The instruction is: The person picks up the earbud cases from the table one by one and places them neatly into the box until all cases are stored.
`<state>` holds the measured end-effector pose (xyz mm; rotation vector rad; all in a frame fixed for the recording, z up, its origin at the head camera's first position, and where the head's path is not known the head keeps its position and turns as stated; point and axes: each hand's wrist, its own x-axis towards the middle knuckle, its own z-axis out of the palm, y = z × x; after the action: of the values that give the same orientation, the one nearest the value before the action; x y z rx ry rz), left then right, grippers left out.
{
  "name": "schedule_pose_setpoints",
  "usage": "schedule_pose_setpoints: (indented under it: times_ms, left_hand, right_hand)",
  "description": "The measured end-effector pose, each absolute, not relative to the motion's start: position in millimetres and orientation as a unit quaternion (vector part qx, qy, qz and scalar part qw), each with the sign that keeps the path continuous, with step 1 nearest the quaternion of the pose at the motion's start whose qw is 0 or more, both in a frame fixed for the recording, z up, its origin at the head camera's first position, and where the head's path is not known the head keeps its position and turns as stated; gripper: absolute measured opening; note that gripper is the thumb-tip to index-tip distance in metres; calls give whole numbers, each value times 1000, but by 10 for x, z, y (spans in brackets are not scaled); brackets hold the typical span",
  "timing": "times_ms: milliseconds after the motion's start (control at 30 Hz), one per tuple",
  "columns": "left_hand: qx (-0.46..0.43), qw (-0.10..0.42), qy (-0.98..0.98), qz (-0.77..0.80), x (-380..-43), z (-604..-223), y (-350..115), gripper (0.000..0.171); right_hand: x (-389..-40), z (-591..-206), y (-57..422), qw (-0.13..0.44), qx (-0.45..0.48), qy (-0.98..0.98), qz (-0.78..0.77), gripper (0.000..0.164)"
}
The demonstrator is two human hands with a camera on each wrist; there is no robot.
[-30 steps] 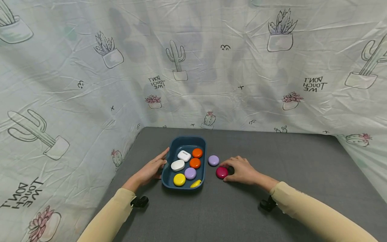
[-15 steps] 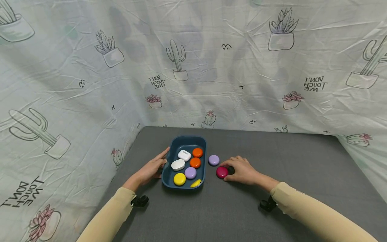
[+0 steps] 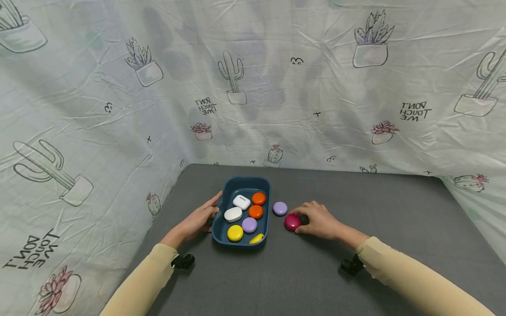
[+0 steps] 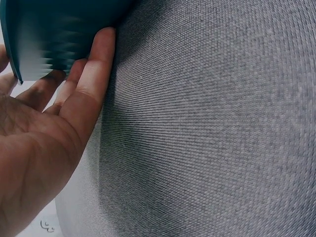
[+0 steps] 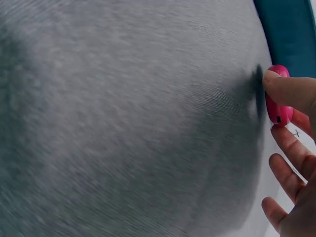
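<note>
In the head view my left hand (image 3: 195, 223) lies along the left wall of a dark blue tray (image 3: 269, 219), straight fingers touching it. The left wrist view shows those fingers (image 4: 81, 94) against the tray's outer side. My right hand (image 3: 320, 220) pinches a round crimson case (image 3: 292, 222) between thumb and fingers, right of the tray. A small black slot marks the case's edge in the right wrist view, where a shadow lies beside it. Between case and palm a dark patch shows; I cannot tell what it is. A round lilac piece (image 3: 280, 208) lies beside the tray.
Inside the tray are two white cases (image 3: 233, 214), two orange rounds (image 3: 256, 212), a lilac round (image 3: 249, 225), a yellow round (image 3: 235, 233) and a small yellow curved piece (image 3: 256, 238). The grey table (image 3: 253, 281) meets a cactus-print cloth (image 3: 276, 87) behind and at the sides.
My right hand and the crimson case have shifted slightly away from me and to the right. The left hand and tray have stayed about the same.
</note>
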<state>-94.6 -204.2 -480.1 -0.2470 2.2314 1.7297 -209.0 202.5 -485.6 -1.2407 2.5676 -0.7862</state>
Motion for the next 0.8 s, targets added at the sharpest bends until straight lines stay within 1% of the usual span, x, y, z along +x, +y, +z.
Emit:
schedule_pose_setpoints:
  times_ms: [233, 467, 800]
  left_hand:
    - [-87, 155, 777, 604, -959, -4802, -2047, 60]
    - [-93, 154, 777, 603, -964, -4799, -2049, 60]
    - [-90, 155, 779, 601, -955, -4758, -2043, 61]
  right_hand:
    - [-2175, -4654, 2000, 79, -409, 867, -275, 50]
    - [-2282, -4481, 1859, 56, -407, 865, -289, 51]
    - [-2355, -4291, 1577, 56, -405, 863, -297, 50]
